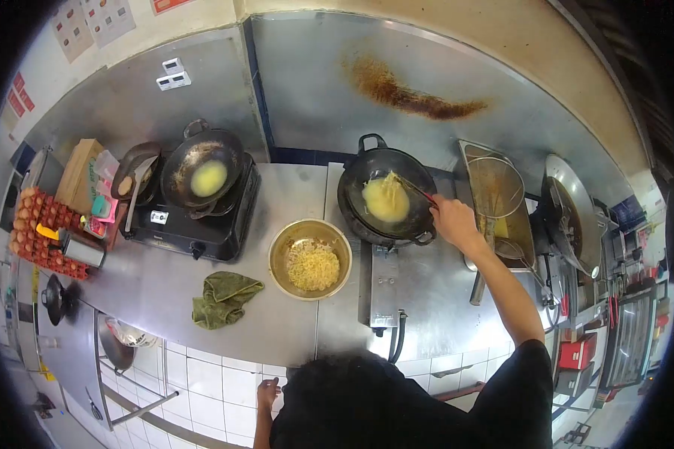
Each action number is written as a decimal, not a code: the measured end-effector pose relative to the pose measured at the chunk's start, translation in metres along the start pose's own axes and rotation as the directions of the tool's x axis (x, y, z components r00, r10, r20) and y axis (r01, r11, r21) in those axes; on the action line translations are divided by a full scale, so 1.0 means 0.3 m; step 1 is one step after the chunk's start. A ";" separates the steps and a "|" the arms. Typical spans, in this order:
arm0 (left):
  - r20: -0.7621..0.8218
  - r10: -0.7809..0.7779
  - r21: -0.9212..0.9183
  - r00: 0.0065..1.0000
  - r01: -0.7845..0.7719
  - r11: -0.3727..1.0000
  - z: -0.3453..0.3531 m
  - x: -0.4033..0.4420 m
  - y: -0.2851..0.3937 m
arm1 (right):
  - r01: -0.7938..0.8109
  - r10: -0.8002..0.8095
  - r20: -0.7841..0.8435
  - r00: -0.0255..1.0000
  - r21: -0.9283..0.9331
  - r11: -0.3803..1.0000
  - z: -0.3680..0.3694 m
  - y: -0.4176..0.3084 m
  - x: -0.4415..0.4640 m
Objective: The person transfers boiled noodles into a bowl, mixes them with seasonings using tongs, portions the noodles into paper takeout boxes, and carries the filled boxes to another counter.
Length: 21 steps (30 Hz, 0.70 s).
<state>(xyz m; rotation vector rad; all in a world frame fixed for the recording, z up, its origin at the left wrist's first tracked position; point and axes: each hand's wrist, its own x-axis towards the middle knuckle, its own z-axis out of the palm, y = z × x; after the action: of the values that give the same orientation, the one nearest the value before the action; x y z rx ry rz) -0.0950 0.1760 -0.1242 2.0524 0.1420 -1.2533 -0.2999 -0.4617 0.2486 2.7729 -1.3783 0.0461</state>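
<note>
My right hand [455,221] is closed on a thin utensil with a red handle [424,196]; its exact kind is hard to make out. The utensil's far end lifts some pale yellow noodles [391,185] in a black wok [357,166], which stands on a burner. Yellowish liquid surrounds the noodles. Low in the picture, my left hand [268,392] hangs beside my body, below the counter's front edge. Its fingers are loosely bent and nothing shows in them. A metal bowl [275,254] of chopped yellow noodles [314,267] stands left of the wok.
At left, another wok [176,168] with yellow liquid sits on a black gas stove [232,236]. A green cloth [225,299] lies on the steel counter [150,277]. Stacked egg trays [41,228] stand far left. To the right are a strainer [518,194] and a large pan [558,168].
</note>
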 end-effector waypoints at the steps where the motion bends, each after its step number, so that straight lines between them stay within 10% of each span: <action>1: 0.005 0.004 0.003 1.000 -0.004 1.000 0.002 0.004 0.002 | 0.003 -0.003 -0.029 1.000 0.021 1.000 -0.023 0.000 -0.013; 21: 0.009 -0.015 0.049 1.000 0.015 0.999 -0.020 -0.016 -0.005 | 0.189 0.070 -0.524 0.849 0.424 0.886 -0.530 -0.202 -0.232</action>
<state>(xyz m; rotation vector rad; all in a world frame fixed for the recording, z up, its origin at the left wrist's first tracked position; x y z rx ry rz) -0.0938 0.1821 -0.1194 2.0905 0.1243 -1.2868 -0.2948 -0.3613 0.4027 2.7936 -1.2374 1.1931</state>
